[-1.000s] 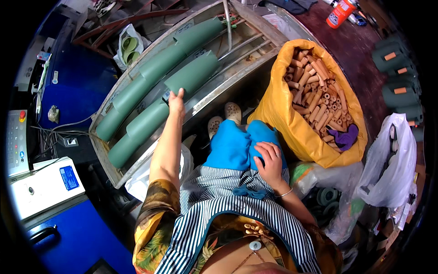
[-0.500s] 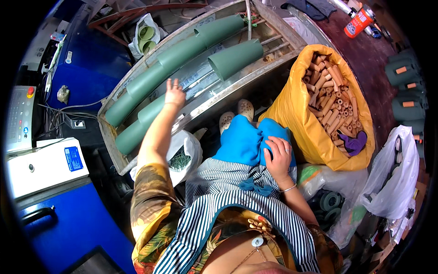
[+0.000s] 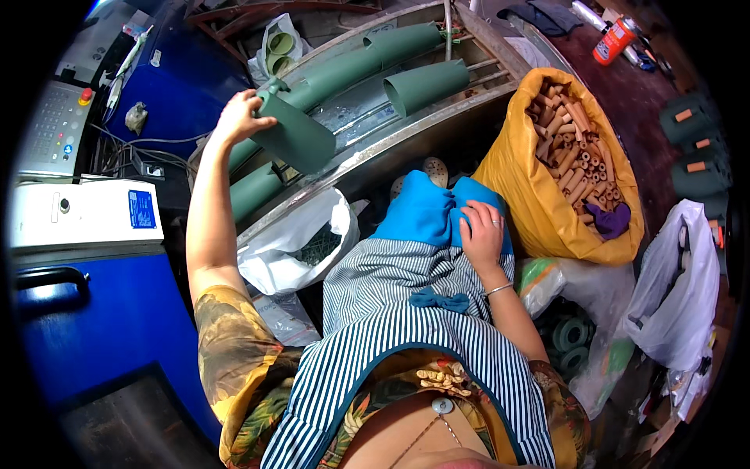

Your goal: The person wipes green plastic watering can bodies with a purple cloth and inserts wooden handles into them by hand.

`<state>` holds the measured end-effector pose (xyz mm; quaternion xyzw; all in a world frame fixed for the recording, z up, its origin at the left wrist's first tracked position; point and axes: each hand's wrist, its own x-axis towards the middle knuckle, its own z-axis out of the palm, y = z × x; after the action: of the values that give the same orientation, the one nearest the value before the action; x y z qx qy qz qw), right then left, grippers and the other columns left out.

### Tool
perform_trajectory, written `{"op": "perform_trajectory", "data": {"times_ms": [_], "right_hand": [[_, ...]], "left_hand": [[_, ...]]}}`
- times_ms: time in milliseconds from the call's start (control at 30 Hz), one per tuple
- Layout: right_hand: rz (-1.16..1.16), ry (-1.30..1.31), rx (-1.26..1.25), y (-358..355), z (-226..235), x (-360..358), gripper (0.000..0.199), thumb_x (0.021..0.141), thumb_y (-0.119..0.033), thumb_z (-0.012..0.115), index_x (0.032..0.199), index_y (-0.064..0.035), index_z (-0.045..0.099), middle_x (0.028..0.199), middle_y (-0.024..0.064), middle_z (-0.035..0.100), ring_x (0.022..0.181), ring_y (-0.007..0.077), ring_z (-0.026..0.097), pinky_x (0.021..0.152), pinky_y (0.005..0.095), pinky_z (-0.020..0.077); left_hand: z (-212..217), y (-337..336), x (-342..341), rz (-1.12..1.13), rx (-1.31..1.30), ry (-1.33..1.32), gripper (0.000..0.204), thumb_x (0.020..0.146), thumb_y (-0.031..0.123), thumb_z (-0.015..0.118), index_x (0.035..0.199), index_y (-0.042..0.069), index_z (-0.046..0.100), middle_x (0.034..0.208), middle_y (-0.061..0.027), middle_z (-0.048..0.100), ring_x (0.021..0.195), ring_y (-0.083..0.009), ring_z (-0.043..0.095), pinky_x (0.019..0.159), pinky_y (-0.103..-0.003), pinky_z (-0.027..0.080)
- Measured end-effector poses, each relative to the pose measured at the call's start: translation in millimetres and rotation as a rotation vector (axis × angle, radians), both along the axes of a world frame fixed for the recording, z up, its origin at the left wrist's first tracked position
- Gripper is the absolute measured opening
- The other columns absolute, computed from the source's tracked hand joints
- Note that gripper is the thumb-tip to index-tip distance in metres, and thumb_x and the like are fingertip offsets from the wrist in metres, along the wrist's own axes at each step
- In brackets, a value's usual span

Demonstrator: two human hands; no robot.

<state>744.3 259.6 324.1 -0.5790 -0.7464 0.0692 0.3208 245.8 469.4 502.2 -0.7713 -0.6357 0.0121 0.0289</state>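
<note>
My left hand is closed around the top end of a green tapered plastic sleeve, near a small knob on that end. The sleeve tilts above a metal-rimmed trough, its wide end toward the middle of the trough. More green sleeves lie in the trough: a nested far row, a loose one at the right, and one below my left hand. My right hand rests on the blue cloth over my knee, fingers stretched out, holding nothing.
A yellow sack full of short orange-brown tubes stands to my right. Below the trough sits a white bag with green scraps. At left are a white-and-blue machine and a control panel. An orange can stands far right.
My left hand has moved left and now holds up a green sleeve from the near row. The view has shifted slightly. My right hand stays on my knee.
</note>
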Motion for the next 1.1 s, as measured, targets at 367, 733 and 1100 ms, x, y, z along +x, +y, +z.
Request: {"op": "perform_trajectory", "data": {"times_ms": [367,733,1100], "right_hand": [[-0.039,-0.019,0.171,-13.6,37.8,37.8,0.026,0.087,-0.015,0.064,0.112,-0.0073,0.065,0.128,0.0121,0.058,0.117,0.0339,0.053,0.102,0.0455,0.0414],[-0.508,-0.705,-0.258,21.0,64.0,282.6,0.037,0.091,-0.032,0.063,0.123,-0.0138,0.064,0.116,0.0066,0.065,0.111,0.0278,0.059,0.094,0.045,0.0468],[-0.232,1.737,0.028,40.8,87.4,345.7,0.036,0.1,-0.038,0.051,0.107,-0.0046,0.063,0.091,0.0094,0.065,0.076,0.024,0.063,0.066,0.0401,0.0507]], "left_hand": [[-60.6,-28.2,46.9,0.248,0.139,-0.111,0.05,0.102,0.051,0.036,0.132,0.015,0.052,0.123,-0.0158,0.061,0.113,-0.0361,0.06,0.093,-0.046,0.048],[-61.9,-47.5,53.0,0.17,0.194,-0.225,0.051,0.098,0.051,0.047,0.135,0.017,0.055,0.133,-0.0116,0.055,0.118,-0.0351,0.057,0.097,-0.044,0.048],[-42.4,-57.4,83.3,0.185,0.019,-0.195,0.056,0.08,0.041,0.069,0.126,0.009,0.061,0.131,-0.0129,0.055,0.123,-0.0303,0.054,0.102,-0.05,0.042]]}}
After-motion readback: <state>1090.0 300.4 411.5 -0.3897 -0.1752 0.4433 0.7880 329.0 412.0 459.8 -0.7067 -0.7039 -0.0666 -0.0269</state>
